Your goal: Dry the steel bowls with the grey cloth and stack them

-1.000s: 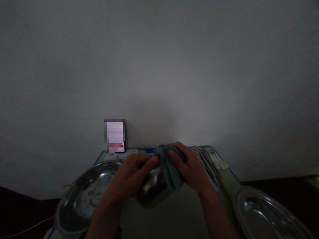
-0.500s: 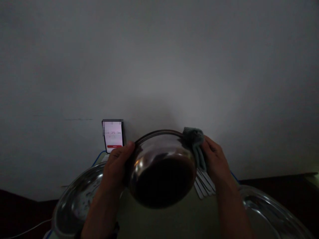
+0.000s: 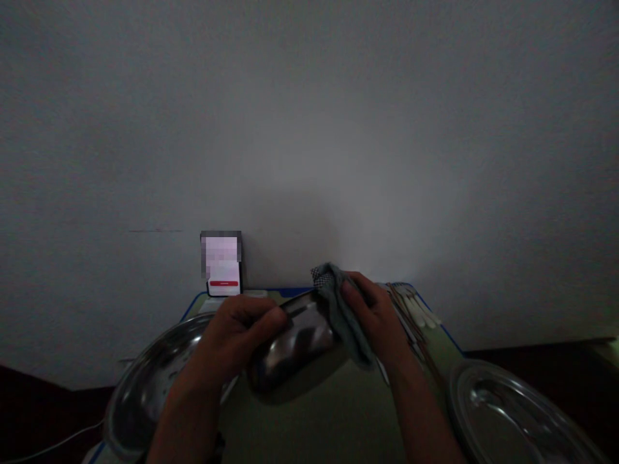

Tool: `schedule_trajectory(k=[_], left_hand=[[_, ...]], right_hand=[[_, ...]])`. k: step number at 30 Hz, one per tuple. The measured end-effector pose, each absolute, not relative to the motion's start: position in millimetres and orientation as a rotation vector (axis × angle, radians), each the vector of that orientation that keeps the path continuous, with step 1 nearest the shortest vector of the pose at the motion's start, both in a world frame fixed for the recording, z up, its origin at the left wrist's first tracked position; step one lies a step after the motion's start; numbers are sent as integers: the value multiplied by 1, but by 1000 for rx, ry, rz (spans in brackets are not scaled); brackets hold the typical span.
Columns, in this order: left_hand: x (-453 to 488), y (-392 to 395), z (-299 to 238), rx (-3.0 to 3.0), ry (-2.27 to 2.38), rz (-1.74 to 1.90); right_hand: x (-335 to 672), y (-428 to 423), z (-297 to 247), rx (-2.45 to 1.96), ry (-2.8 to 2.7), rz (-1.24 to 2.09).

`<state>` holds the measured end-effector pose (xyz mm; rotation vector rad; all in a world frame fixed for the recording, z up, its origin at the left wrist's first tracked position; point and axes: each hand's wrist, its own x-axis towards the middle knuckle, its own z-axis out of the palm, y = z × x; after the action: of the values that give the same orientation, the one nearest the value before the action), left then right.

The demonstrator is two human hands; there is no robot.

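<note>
A shiny metal bowl (image 3: 300, 345) is tilted in front of me above the table, its outer side facing me. My left hand (image 3: 242, 332) grips its left rim, thumb on the near side. On the right, my right hand (image 3: 372, 309) is closed round a grey-green cloth (image 3: 345, 322) with a checked patch, which lies over the bowl's right edge. The bowl's inside is hidden from view.
A large metal basin (image 3: 128, 393) stands at the left and another basin (image 3: 459, 393) at the right. A lit phone (image 3: 224, 270) leans against the wall (image 3: 309, 129). Chopsticks (image 3: 409, 306) and several white-handled utensils (image 3: 425, 314) lie on the greenish table (image 3: 314, 425) at the right.
The bowl has come lower and turned, so its dark base no longer faces me. My right hand has moved left with the cloth, uncovering the utensils behind it.
</note>
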<state>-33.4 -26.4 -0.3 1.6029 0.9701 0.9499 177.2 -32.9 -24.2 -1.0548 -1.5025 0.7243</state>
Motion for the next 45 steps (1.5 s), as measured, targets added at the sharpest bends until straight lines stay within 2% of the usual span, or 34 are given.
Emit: schedule_trajectory(k=[6,9,12,15,20,27,34,37,41,45], left_hand=[[-35,-21,-3,1259,1172,1162],[-38,-15,-3,1185,1196,1210],[-41,-14,-2,1334,1179,1058],[-39,-17,1,1591,1108,849],[-31,-22,3,1730,1038,873],[-35,-23,3,1700,995,822],[-32,-18,-8,1182,1110,1186],[-35,-18,-10,1130,1157,1113],[-39,-23,-9,1357,1205,955],[-37,-25,-10,1498,1232,930]], right_hand=[[184,-18,-39,-989,-1196,1017],[187,-16,-40,-991,-1046,918],[193,-22,-34,-1050,-953,686],[193,-33,-23,-1077,-1167,593],[173,-42,-17,-961,-1777,628],[175,-21,-38,-1074,-1502,799],[187,-3,-56,-994,-1124,1011],[193,-6,-53,-1019,-1135,1070],[200,-17,-42,-1060,-1221,1101],[200,-27,-29,-1111,-1391,975]])
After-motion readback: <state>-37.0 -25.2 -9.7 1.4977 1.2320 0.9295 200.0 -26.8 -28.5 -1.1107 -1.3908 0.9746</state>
